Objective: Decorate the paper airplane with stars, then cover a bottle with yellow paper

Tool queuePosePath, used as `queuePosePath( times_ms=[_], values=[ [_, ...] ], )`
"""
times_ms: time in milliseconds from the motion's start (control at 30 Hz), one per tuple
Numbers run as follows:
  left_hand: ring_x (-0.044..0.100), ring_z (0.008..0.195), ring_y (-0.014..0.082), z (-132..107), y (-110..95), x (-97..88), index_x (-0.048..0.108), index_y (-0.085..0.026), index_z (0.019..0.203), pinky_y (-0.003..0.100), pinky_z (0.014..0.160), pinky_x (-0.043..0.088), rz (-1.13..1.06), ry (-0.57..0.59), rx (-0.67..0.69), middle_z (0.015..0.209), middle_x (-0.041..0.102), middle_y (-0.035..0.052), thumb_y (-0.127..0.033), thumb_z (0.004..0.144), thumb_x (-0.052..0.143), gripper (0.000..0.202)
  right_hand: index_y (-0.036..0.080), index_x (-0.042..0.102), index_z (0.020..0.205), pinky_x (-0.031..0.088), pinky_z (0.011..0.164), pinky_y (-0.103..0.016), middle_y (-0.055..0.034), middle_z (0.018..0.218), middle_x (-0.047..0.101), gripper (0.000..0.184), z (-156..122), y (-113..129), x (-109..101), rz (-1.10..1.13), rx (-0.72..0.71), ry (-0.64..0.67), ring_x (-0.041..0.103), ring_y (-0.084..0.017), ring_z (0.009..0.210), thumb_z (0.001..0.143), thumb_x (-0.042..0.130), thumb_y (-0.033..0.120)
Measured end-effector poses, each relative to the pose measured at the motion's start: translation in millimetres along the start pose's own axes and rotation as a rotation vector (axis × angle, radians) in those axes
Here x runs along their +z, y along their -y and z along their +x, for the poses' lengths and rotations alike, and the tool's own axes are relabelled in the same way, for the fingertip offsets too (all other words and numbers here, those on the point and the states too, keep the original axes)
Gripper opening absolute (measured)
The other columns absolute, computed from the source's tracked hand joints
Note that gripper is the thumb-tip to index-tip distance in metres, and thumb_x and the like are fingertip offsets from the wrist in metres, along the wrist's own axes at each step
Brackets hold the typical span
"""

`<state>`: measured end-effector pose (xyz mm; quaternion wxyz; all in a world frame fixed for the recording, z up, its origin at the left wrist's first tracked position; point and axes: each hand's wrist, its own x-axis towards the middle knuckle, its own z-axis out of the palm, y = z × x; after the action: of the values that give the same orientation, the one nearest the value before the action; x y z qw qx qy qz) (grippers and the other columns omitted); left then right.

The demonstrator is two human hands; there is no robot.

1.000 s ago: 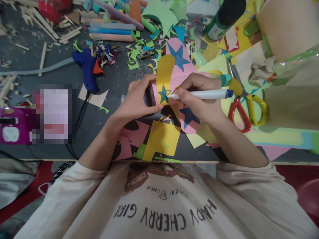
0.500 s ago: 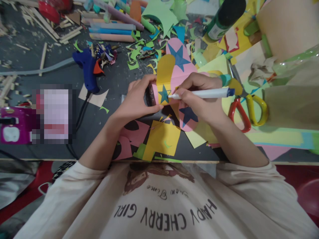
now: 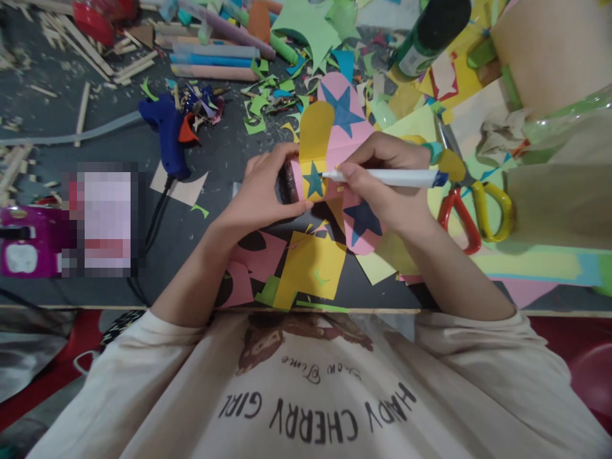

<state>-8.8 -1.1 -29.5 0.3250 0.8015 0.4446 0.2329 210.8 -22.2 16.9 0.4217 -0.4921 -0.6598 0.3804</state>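
Left hand (image 3: 268, 188): curved into a C, thumb and fingers gripping the near-left end of the paper piece; a dark patch shows inside the curl, too shadowed to identify.
Right hand (image 3: 382, 175): closed in a writing grip around the marker.
Marker (image 3: 401, 178): white with a blue end, lying nearly level, its tip at the right edge of the blue star (image 3: 314, 182).
Paper piece (image 3: 315, 127): between the hands, with a rounded yellow strip and the starred yellow part next to pink.
Pink lobes (image 3: 354, 80): beside and below the yellow strip, each bearing a dark blue star.
Near edge of table: yellow sheet (image 3: 306, 261) and pink offcuts (image 3: 265, 255).
Right side: scissors (image 3: 463, 220) with red and yellow handles, on layered paper; farther off, a green bottle (image 3: 415, 54) with a black top.
Left side: blue glue gun (image 3: 169, 127), felt pens (image 3: 215, 62), wooden sticks (image 3: 83, 44).
Surface: dark grey tabletop (image 3: 182, 284), strewn with small green scraps (image 3: 258, 102).
Room: dim; red furniture (image 3: 86, 331) shows below the table edge.
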Motion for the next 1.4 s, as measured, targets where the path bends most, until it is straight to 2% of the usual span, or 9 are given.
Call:
queuePosePath(
  times_ms=[133,267,400,500,633,700,967,1167,1400],
  values=[
    [0.058,0.126,0.0353,0,0,0.3,0.047,-0.031,0.132,0.051,0.108,0.043,0.001,0.002,0.001,0.131,0.064,0.0080,-0.058,0.075,0.077,0.070,0.029,0.057,0.065,0.050,0.053,-0.037,-0.0017,0.064,0.066,0.031,0,1,-1,-0.004,0.054,0.018,0.060,-0.021,0.059,0.085,0.070,0.048],
    [0.059,0.124,0.0341,0,-2,-0.9,0.046,-0.031,0.131,0.051,0.108,0.043,0.009,0.008,-0.007,0.130,0.064,0.0073,-0.056,0.076,0.076,0.068,0.029,0.059,0.064,0.050,0.053,-0.037,-0.0010,0.063,0.065,0.026,-1,-1,-1,0.033,0.062,0.032,0.061,-0.021,0.059,0.084,0.072,0.041],
    [0.059,0.124,0.0335,-1,-2,-1.6,0.046,-0.032,0.130,0.051,0.108,0.042,-0.007,0.018,-0.007,0.131,0.064,0.0064,-0.057,0.076,0.076,0.066,0.029,0.059,0.063,0.051,0.054,-0.036,0.0010,0.061,0.064,0.024,-1,-2,0,0.069,0.000,-0.056,0.060,-0.019,0.054,0.084,0.071,0.031],
    [0.058,0.125,0.0341,0,-2,-1.1,0.046,-0.032,0.130,0.052,0.108,0.042,-0.011,0.015,-0.009,0.131,0.064,0.0064,-0.063,0.077,0.073,0.067,0.029,0.058,0.062,0.051,0.053,-0.036,0.0019,0.059,0.064,0.024,-1,-1,1,0.054,-0.021,-0.101,0.059,-0.018,0.052,0.082,0.071,0.029],
    [0.057,0.123,0.0337,2,-2,-0.9,0.045,-0.031,0.129,0.054,0.107,0.041,-0.022,0.041,-0.020,0.131,0.063,0.0041,-0.077,0.074,0.068,0.076,0.029,0.057,0.063,0.049,0.053,-0.037,0.0004,0.060,0.063,0.025,-1,-1,0,0.033,0.035,-0.008,0.058,-0.020,0.055,0.083,0.072,0.035],
    [0.056,0.123,0.0331,3,-3,-1.1,0.045,-0.030,0.129,0.055,0.107,0.040,-0.017,0.047,-0.025,0.132,0.062,0.0039,-0.079,0.075,0.066,0.076,0.029,0.057,0.064,0.049,0.054,-0.037,0.0000,0.062,0.063,0.026,0,-2,-1,0.046,0.037,-0.007,0.060,-0.020,0.058,0.084,0.071,0.037],
    [0.059,0.125,0.0339,0,1,1.6,0.046,-0.028,0.132,0.049,0.107,0.043,0.021,-0.005,0.011,0.129,0.064,0.0077,-0.063,0.076,0.074,0.071,0.029,0.057,0.066,0.050,0.052,-0.036,0.0011,0.058,0.062,0.029,0,-11,1,0.013,-0.013,-0.067,0.060,-0.021,0.056,0.085,0.070,0.046],
    [0.059,0.125,0.0340,-1,3,3.7,0.045,-0.029,0.135,0.050,0.110,0.041,0.046,-0.015,0.017,0.128,0.063,0.0077,-0.063,0.077,0.074,0.073,0.029,0.060,0.065,0.052,0.049,-0.035,0.0010,0.059,0.066,0.031,1,-10,0,0.029,-0.046,-0.035,0.060,-0.019,0.052,0.083,0.073,0.051],
    [0.059,0.125,0.0339,-1,5,2.7,0.045,-0.029,0.135,0.050,0.110,0.042,0.031,-0.021,0.040,0.129,0.063,0.0078,-0.061,0.077,0.076,0.073,0.029,0.059,0.062,0.049,0.045,-0.036,0.0007,0.058,0.065,0.038,3,-4,2,0.021,-0.100,-0.065,0.057,-0.018,0.048,0.083,0.071,0.058]
  ],
)
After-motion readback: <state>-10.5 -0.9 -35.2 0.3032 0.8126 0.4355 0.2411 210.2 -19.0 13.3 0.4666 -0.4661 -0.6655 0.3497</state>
